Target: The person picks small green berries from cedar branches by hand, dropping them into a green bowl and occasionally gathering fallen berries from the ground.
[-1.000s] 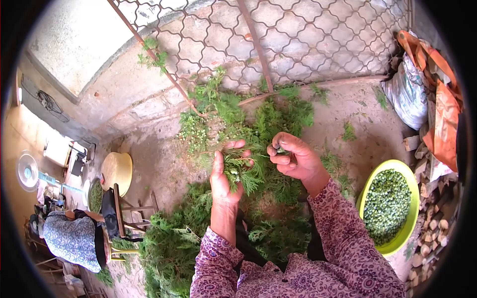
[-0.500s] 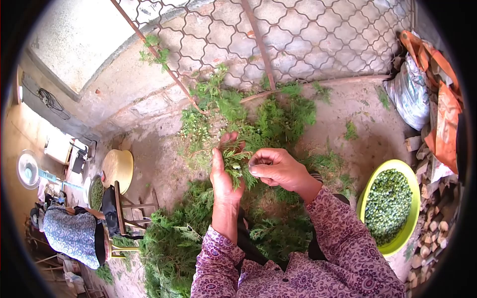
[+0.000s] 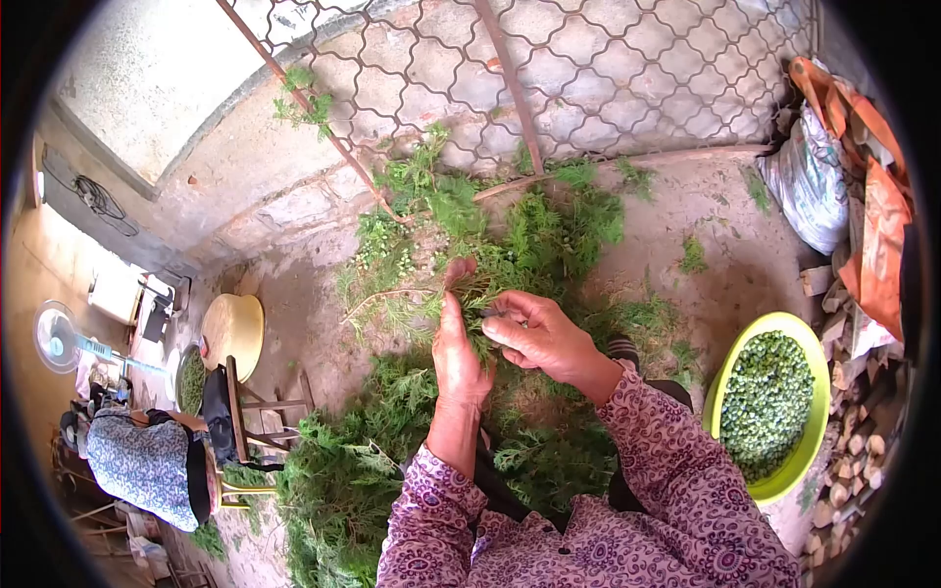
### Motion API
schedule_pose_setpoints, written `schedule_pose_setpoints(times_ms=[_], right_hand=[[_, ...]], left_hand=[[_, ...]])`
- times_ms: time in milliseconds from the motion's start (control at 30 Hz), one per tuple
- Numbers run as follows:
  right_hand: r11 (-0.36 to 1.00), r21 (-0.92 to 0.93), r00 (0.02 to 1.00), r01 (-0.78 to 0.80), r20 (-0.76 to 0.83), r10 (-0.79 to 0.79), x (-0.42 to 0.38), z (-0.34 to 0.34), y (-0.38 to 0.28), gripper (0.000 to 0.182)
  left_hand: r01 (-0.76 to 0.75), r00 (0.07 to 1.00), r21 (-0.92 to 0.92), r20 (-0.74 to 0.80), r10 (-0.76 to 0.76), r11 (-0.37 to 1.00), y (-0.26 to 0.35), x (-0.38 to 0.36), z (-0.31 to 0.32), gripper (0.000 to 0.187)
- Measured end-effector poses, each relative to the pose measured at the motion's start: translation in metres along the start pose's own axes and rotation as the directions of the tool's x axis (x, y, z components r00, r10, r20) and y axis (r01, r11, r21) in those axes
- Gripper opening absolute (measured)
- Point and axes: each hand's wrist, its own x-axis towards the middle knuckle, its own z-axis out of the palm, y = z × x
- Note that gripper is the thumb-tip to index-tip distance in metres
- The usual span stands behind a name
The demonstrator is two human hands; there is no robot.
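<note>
My left hand (image 3: 461, 358) is closed round a green conifer sprig (image 3: 417, 308), whose leafy brown stem sticks out to the left past the thumb. Close against it, my right hand (image 3: 551, 343) pinches with thumb and forefinger at the sprig's near side. What lies between those right fingertips is hidden. Beneath both hands, cut conifer branches (image 3: 353, 480) are heaped on the ground. To the right stands a yellow-green basin (image 3: 821, 387) filled with small green cones or berries (image 3: 769, 407).
Wire lattice fencing (image 3: 627, 73) leans along the wall ahead. Stacked firewood (image 3: 858, 470), a white sack (image 3: 809, 186) and orange sheeting (image 3: 877, 255) line the right side. At left, a person (image 3: 142, 465) bends beside a wooden chair (image 3: 270, 407); a tan tub (image 3: 235, 336) stands beyond.
My left hand has turned and closed more round the sprig, whose stem now points further left. My right hand has shifted slightly left and nearer to it.
</note>
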Motion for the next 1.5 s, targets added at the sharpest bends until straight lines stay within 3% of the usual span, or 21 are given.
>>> schedule_pose_setpoints(times_ms=[100,167,300,400,467,633,700,833,1000,1100,1200,1267,1433,1500], right_hand=[[0.999,0.045,1.000,-0.014,0.000,0.014,0.003,-0.002,0.005,0.025],[1.000,0.024,1.000,0.004,0.007,-0.004,0.003,-0.002,0.006,0.023],[1.000,0.000,1.000,-0.012,0.002,0.012,0.001,-0.002,0.003,0.019],[1.000,-0.003,1.000,-0.007,-0.016,0.007,0.002,-0.007,0.000,0.018],[1.000,-0.027,0.999,-0.001,-0.053,0.000,0.002,-0.012,-0.002,0.018],[0.993,-0.110,0.995,0.044,-0.079,-0.053,0.002,-0.017,-0.002,0.014],[0.989,-0.137,0.995,0.051,-0.074,-0.062,0.002,-0.017,-0.001,0.013],[0.989,-0.140,0.997,0.055,-0.054,-0.063,0.001,-0.018,-0.003,0.014],[0.978,-0.199,0.997,0.067,-0.035,-0.075,0.001,-0.020,-0.002,0.016],[0.985,-0.170,1.000,-0.020,-0.013,0.018,0.000,-0.019,-0.005,0.019],[0.997,-0.013,0.996,-0.078,-0.039,0.077,0.001,-0.020,-0.004,0.022],[0.919,0.368,0.989,-0.140,0.096,0.112,0.005,-0.028,0.003,0.018],[0.833,0.535,0.989,-0.139,0.121,0.088,0.004,-0.031,-0.002,0.010],[0.781,0.617,0.995,-0.094,0.078,0.057,0.003,-0.033,-0.007,0.008]], left_hand=[[0.033,0.999,-0.050,0.020,-0.032,0.998,0.000,-0.001,-0.001,0.049],[0.142,0.989,-0.080,0.047,-0.138,0.987,0.004,-0.005,0.002,0.050],[0.138,0.987,0.002,0.085,-0.138,0.990,0.001,-0.004,-0.002,0.052],[0.139,0.989,-0.079,0.066,-0.134,0.987,0.000,-0.002,-0.003,0.047],[0.275,0.949,-0.022,-0.154,-0.275,0.961,0.003,0.000,-0.009,0.044],[0.299,0.952,-0.063,-0.057,-0.302,0.952,0.002,0.000,-0.018,0.033],[0.459,0.874,-0.123,-0.119,-0.472,0.880,0.000,0.000,-0.019,0.027],[0.474,0.879,0.023,-0.070,-0.472,0.880,0.003,0.000,-0.017,0.025],[0.366,0.931,0.115,-0.057,-0.362,0.923,0.010,-0.005,-0.011,0.024],[0.370,0.929,0.140,-0.051,-0.367,0.918,0.009,-0.004,-0.014,0.020],[0.432,0.902,0.054,-0.022,-0.431,0.900,0.014,-0.005,-0.014,0.019],[0.434,0.900,0.008,-0.037,-0.434,0.901,0.014,-0.005,-0.014,0.019],[0.328,0.939,-0.082,-0.084,-0.334,0.941,0.010,-0.002,-0.012,0.024],[0.323,0.902,-0.133,-0.257,-0.348,0.937,0.017,-0.002,-0.006,0.028]])
